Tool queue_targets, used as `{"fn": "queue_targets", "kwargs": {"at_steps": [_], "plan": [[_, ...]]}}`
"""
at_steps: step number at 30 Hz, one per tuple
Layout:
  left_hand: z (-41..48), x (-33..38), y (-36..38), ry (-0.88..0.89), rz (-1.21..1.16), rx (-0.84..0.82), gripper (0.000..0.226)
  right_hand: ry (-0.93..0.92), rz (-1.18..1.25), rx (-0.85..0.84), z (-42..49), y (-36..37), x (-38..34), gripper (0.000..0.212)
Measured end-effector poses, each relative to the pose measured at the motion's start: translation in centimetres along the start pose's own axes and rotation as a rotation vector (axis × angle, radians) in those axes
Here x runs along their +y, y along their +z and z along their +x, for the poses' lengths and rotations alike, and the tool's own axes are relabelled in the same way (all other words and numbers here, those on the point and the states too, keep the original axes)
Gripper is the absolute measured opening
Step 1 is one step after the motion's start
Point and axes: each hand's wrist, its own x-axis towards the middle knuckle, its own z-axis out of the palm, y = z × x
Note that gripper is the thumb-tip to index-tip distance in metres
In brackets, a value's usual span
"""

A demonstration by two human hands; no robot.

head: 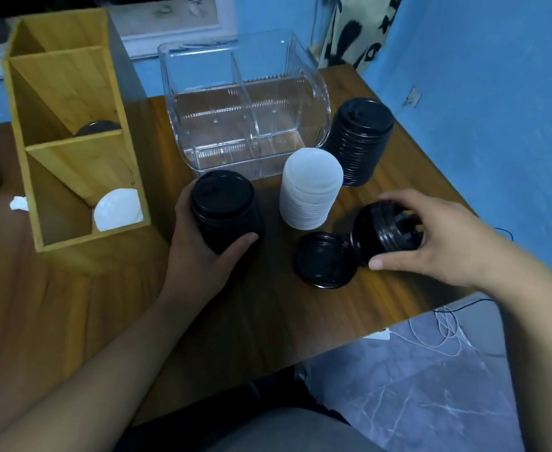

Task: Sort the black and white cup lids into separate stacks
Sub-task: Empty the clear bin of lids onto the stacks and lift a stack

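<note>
Left hand [202, 243] is wrapped round a black lid stack [225, 210] standing just in front of the clear organiser [245, 115], at its left end, fingers and thumb curled on the sides. Right hand [431, 236], further out in front of the organiser's right end, pinches a short bunch of black lids [385, 230] tipped on its side. A loose black lid [325, 261] lies flat touching that bunch. The white lid stack [310, 190] stands upright just in front of the organiser, and a taller black stack [359, 141] stands beside its right end. The organiser's ribbed floor shows in each compartment. Left of the organiser, the wooden box [72, 132] has a white lid [118, 208] leaning in its nearest compartment and a dark lid [98, 127] in the middle one.
</note>
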Motion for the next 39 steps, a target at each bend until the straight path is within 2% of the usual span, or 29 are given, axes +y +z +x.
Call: {"fn": "queue_targets", "kwargs": {"at_steps": [3,7,11,13,15,20,24,26,29,35,39], "plan": [[0.0,0.1,0.0,0.002,0.008,-0.003,0.101,0.101,-0.058,-0.039,0.7,-0.2,1.8,0.108],[-0.1,0.2,0.2,0.014,0.034,0.000,0.101,0.094,-0.106,-0.079,1.8,0.7,2.3,0.106],[0.0,0.2,0.2,0.020,0.053,0.005,0.101,0.051,0.068,0.002,1.8,0.0,2.8,0.097],[0.0,0.4,0.3,0.021,0.059,0.014,0.101,0.039,0.178,0.058,2.0,-1.0,3.5,0.102],[0.0,0.5,0.4,0.026,0.069,0.024,0.101,0.043,0.189,0.102,3.1,-2.0,4.4,0.108],[0.0,0.9,0.5,0.059,0.089,0.048,0.098,0.150,-0.178,0.054,7.2,-2.5,4.8,0.112],[-0.3,1.6,1.3,0.016,0.052,0.093,0.095,0.156,-0.341,0.028,9.0,-1.5,5.9,0.113],[-0.6,2.3,2.3,0.016,0.036,0.097,0.095,0.114,-0.263,0.045,8.7,-1.2,6.9,0.114],[-1.0,2.9,3.2,0.037,0.029,0.101,0.096,0.030,-0.045,0.086,7.2,-1.3,8.4,0.097],[-0.8,2.7,3.1,0.027,0.044,0.100,0.100,-0.055,-0.018,0.088,7.5,-0.4,10.2,0.084],[-0.8,2.8,3.1,-0.004,0.020,0.092,0.100,-0.085,0.016,0.183,7.7,0.0,9.9,0.078]]}}
